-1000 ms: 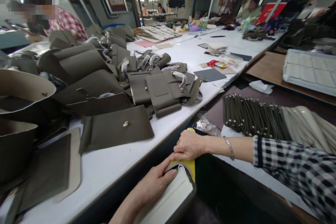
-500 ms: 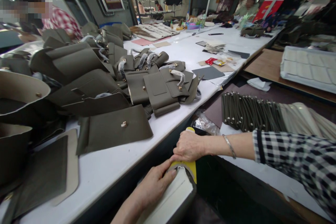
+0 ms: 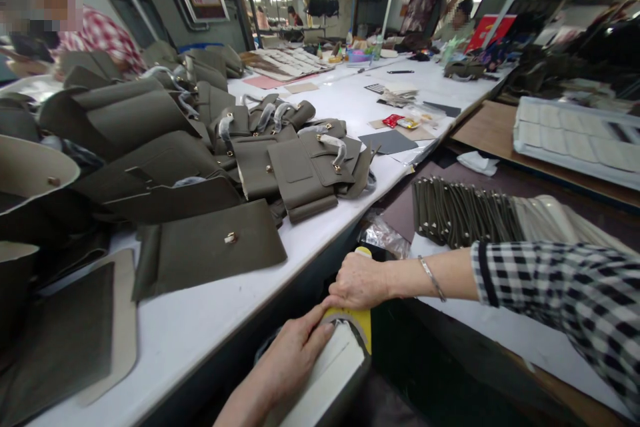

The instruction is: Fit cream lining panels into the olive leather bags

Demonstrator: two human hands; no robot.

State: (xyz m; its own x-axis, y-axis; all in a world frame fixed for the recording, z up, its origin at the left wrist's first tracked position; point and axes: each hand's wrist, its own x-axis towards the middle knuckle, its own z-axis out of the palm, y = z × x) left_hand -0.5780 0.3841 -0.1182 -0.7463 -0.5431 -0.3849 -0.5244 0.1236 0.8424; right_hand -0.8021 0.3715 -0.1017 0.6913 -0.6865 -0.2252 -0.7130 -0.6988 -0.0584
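Observation:
My right hand (image 3: 361,279) is wrapped around a yellow tool with a broad, scraper-like end (image 3: 357,320). The tip of its handle pokes out above the fist. That broad end lies against the end of a dark olive bag body (image 3: 367,363) with a cream inside (image 3: 325,377), held low in front of me. My left hand (image 3: 295,347) grips the near side of this bag body, thumb on the cream face, fingertips touching the tool beside my right hand. The bag body's lower part runs out of the picture.
Olive bags (image 3: 305,177) with wrapped handles are heaped on the white table (image 3: 200,340), left and ahead. A flat bag panel (image 3: 215,247) lies near its edge. At right are a row of dark straps (image 3: 455,210) and a white tray (image 3: 575,140). A co-worker (image 3: 100,37) sits far left.
The view has shifted slightly, so the table and bags appear a little further left. Both hands keep their hold, and the yellow tool stays against the bag body's end.

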